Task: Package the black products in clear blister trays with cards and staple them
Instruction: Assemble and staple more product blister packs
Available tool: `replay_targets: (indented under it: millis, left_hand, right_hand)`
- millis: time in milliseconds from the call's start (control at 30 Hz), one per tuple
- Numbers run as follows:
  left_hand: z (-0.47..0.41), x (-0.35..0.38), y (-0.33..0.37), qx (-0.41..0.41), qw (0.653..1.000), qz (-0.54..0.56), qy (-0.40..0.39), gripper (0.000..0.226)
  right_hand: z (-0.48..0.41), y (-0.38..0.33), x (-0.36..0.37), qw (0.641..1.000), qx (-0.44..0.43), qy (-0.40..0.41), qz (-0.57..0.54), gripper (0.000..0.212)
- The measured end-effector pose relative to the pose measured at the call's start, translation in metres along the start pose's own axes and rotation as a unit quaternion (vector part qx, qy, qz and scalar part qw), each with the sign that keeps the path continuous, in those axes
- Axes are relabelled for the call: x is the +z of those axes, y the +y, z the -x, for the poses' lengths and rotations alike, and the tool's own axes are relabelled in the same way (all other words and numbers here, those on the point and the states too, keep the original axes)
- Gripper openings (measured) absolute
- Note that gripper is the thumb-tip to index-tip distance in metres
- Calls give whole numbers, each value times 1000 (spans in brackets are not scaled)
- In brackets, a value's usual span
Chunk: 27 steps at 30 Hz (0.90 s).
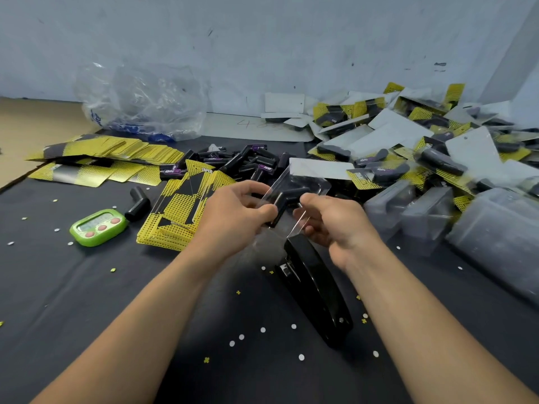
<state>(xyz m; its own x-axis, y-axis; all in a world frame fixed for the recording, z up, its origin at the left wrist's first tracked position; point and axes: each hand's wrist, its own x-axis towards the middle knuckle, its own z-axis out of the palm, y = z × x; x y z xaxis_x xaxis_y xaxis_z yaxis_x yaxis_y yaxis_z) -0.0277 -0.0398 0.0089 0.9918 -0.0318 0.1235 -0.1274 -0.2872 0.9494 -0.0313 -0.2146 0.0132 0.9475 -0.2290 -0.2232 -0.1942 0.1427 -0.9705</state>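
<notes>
We hold a clear blister tray [294, 196] between left grip [236, 214] and right grip [332, 220], a black product [284, 204] seated inside; card and stapling remain, stapler [315, 287] just below, finished packs [408, 147] heaped beyond the right.

I see a clear, glossy plastic tray [294, 193] around a matt black plastic product [284, 204]. The stapler [316, 290] is glossy black plastic with a metal mouth. The cards [180, 211] look like printed paper, yellow and black, faintly shiny. A matt black sheet covers the worktop [87, 301]. The bag [143, 103] is crinkled clear film; the timer [99, 227] is shiny green plastic.
</notes>
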Motion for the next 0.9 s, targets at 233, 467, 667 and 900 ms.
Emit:
replay_targets:
  millis: [233,467,667,900]
  left_hand:
    - [6,3,1,80,951,-276,109,15]
    - [-11,-32,-13,-18,810,-570,138,62]
    - [-16,-41,-10,-47,850,-508,128,63]
    - [-10,-42,-3,-27,892,-384,237,40]
  right_hand:
    - [-9,14,0,990,1,22,140,26]
    - [-5,17,-6,901,-57,145,405,43]
    - [-6,15,-11,905,-108,182,369,60]
    - [-5,17,-11,922,-150,168,315,35]
